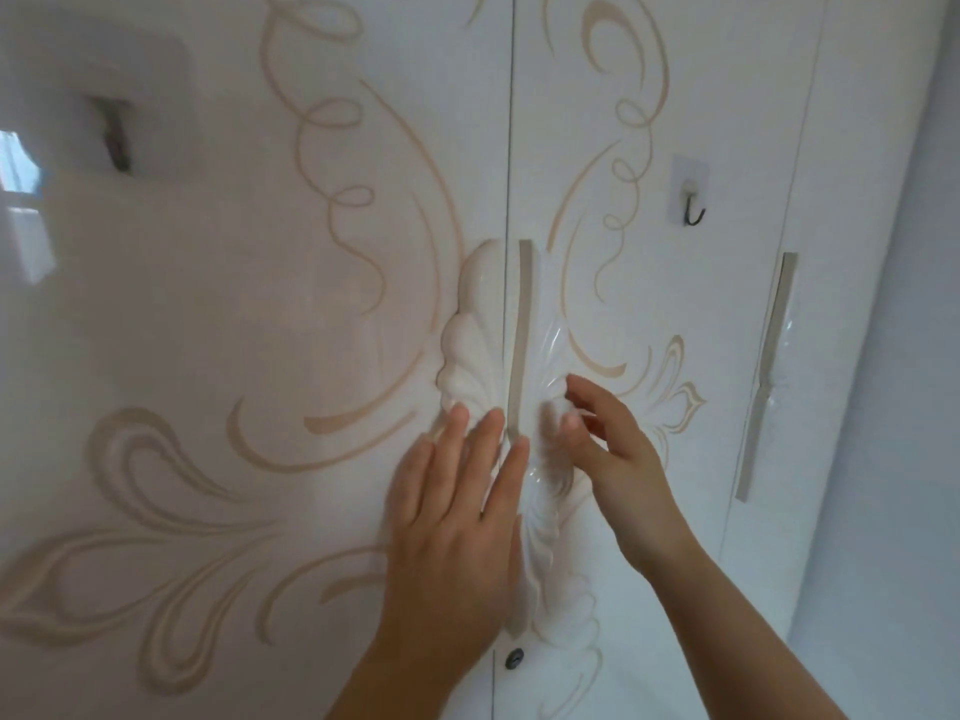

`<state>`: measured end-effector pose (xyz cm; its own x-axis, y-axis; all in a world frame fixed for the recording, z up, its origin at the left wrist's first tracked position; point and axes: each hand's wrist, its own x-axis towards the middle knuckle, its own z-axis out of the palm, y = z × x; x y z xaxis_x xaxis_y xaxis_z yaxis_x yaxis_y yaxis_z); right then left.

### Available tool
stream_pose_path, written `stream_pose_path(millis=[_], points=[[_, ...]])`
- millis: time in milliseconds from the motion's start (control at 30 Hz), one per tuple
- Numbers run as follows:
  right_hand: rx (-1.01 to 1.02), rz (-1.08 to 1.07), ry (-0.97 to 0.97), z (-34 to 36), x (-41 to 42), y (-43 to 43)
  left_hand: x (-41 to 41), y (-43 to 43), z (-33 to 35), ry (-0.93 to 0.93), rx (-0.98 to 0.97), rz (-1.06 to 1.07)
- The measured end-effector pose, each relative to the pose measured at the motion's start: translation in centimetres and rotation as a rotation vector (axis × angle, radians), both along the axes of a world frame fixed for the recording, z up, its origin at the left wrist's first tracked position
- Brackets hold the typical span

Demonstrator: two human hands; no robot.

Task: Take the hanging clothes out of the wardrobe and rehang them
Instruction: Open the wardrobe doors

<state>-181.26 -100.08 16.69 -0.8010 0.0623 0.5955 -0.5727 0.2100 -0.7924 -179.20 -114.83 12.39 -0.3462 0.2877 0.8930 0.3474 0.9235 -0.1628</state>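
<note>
Soft, even daylight lies over the glossy wardrobe doors (249, 314). At the far left edge the gloss mirrors a window (18, 158) as a pale blue-white patch. Plastic film (553, 345) at centre throws small white glints. The right edge falls into cooler, bluish shade. Everything is slightly soft; the left hand (457, 511) and right hand (618, 459) smear with motion. Door seams (800, 148) lean and bow toward the right edge.
</note>
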Motion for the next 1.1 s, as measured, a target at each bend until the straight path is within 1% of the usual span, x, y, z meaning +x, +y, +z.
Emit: stream_pose_path(millis=[100, 200, 333, 467, 567, 667, 700, 800, 833, 900, 933, 1000, 1067, 1100], points=[[-0.067, 0.047, -0.012, 0.2, 0.2, -0.1, -0.4, 0.0, -0.3, 0.029, -0.001, -0.032], [-0.125, 0.078, -0.033, 0.5, 0.6, 0.0, -0.6, 0.1, -0.5, 0.038, 0.042, -0.07], [-0.135, 0.081, -0.066, 0.8, 0.9, 0.3, -0.2, 0.1, -0.6, 0.033, 0.058, -0.076], [-0.141, 0.085, -0.067, 1.0, 2.0, 0.8, 0.4, 0.3, -0.4, 0.019, 0.118, -0.105], [-0.154, 0.087, -0.049, 0.7, 3.5, 2.1, 1.5, 1.0, 0.1, -0.066, 0.221, -0.128], [-0.16, 0.106, -0.052, 0.7, 5.4, 3.9, 3.0, 3.2, 0.8, -0.28, 0.257, -0.205], [-0.164, 0.115, -0.059, 0.7, 6.0, 4.6, 3.5, 4.2, 0.8, -0.348, 0.282, -0.266], [-0.178, 0.144, -0.095, 0.8, 7.9, 6.9, 4.8, 7.4, 0.3, -0.479, 0.489, -0.523], [-0.174, 0.148, -0.111, 0.9, 8.6, 7.8, 5.3, 8.2, 0.1, -0.494, 0.534, -0.595], [-0.103, 0.12, -0.119, 1.1, 10.0, 9.5, 6.3, 9.5, -0.3, -0.471, 0.55, -0.673], [-0.027, 0.072, -0.095, 1.3, 10.7, 10.3, 6.7, 10.1, -0.6, -0.44, 0.532, -0.697], [0.124, -0.074, 0.018, 1.8, 12.1, 11.9, 7.3, 11.5, -0.9, -0.363, 0.495, -0.716], [0.208, -0.206, 0.141, 2.9, 13.7, 13.1, 8.4, 12.9, -0.9, -0.374, 0.506, -0.689], [0.287, -0.275, 0.215, 3.5, 14.4, 13.6, 8.9, 13.6, -0.9, -0.388, 0.51, -0.682]])
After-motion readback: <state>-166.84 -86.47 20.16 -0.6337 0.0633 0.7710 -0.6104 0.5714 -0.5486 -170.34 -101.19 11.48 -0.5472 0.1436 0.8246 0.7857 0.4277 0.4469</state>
